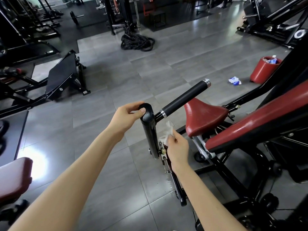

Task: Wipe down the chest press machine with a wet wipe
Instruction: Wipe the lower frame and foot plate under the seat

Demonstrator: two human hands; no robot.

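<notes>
The black post stands just left of the red seat. The right hand pinches a wipe against its side; the left hand grips its cap. I would keep the post steady and wipe in long strokes around it.

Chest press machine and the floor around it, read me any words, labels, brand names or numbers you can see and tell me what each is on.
No text is readable.
Blue and white packet on the floor: has print, too blurred to read.
Packaging in the red bin: too small to read.
Black arm, grip and red seat: no label visible.
Wipe in the right hand: blank.
</notes>
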